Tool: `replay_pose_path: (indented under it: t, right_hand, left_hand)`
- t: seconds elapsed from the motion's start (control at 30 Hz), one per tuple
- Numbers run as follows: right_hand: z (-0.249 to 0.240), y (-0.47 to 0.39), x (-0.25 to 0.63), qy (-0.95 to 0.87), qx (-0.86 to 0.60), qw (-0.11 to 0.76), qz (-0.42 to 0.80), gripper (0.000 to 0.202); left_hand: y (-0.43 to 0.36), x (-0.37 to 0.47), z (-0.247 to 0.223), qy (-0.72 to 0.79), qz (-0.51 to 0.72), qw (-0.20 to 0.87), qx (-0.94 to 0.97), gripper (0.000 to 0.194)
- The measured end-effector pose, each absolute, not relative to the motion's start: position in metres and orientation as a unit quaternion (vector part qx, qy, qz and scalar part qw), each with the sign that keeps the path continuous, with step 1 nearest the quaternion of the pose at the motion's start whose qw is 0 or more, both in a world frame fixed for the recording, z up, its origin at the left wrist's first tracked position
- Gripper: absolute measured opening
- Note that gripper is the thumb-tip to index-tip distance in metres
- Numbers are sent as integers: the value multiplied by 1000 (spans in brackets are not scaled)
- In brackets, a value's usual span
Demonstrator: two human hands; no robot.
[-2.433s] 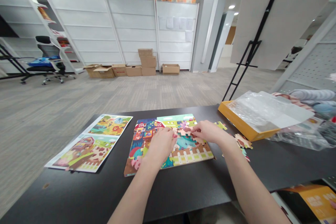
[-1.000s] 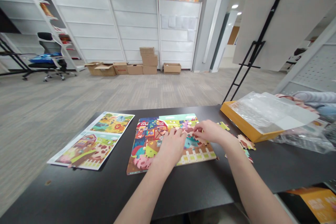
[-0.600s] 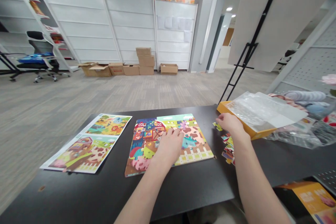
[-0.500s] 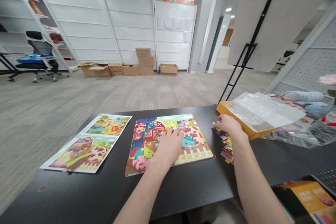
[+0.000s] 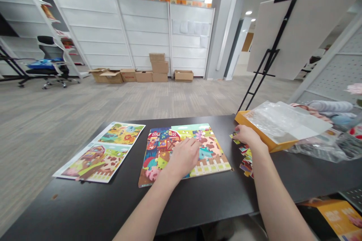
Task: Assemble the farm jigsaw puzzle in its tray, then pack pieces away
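A farm-scene puzzle board (image 5: 212, 148) lies on the black table, filled with colourful pieces. My left hand (image 5: 185, 157) rests over its middle, fingers curled; whether anything is under the fingertips is hidden. At the right, my right hand (image 5: 245, 135) has its fingers pinched at a small green and yellow piece at the top of a pile of loose puzzle pieces (image 5: 246, 162). Part of that pile is hidden behind my right forearm. Left of the board lies a printed reference sheet (image 5: 113, 150) with two pictures.
A yellow box (image 5: 266, 135) with clear plastic on it stands right of my right hand. Plastic bags (image 5: 325, 145) and rolled cloths are beyond it. Another orange box (image 5: 339, 214) sits low at the right. A black easel (image 5: 268, 56) stands behind the table.
The whole view has shifted slightly, so things appear a little further right. My left hand has moved slightly up and right over the board. My right hand remains at the loose pieces.
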State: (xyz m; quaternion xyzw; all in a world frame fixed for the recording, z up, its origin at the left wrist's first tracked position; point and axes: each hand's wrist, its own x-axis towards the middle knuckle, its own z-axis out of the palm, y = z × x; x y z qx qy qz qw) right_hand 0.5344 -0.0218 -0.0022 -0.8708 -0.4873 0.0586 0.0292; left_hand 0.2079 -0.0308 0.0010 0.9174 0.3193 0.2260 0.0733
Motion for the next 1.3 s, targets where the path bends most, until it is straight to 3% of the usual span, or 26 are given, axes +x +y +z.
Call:
replay_pose_path:
  t: [0.2, 0.4, 0.53, 0.67, 0.83, 1.0, 1.2, 1.3]
  right_hand:
    - [-6, -20, 538, -494, -865, 36, 77, 47]
    - [-1, -23, 538, -503, -855, 112, 53, 56]
    - [17, -26, 518, -500, -795, 295, 175, 39]
    - [26, -24, 469, -513, -597, 493, 371, 44]
    - [17, -18, 414, -539, -506, 485, 467, 37]
    - [15, -21, 409, -529, -490, 469, 509, 39]
    - [20, -27, 408, -581, -463, 421, 520, 53]
    - [17, -23, 409, -594, -462, 433, 496, 50]
  left_hand:
    - [-29, 208, 1, 306, 272, 73, 909, 23]
    - [-26, 207, -2, 305, 284, 74, 906, 24]
    - [-27, 208, -2, 303, 295, 91, 902, 24]
    - [-26, 211, 0, 343, 336, 175, 860, 21]
    - [-17, 211, -5, 410, 362, 335, 767, 24]
    - [-10, 205, -4, 410, 418, 422, 692, 27]
    - [-8, 203, 1, 404, 467, 428, 660, 15]
    - [-5, 201, 2, 403, 479, 410, 663, 19]
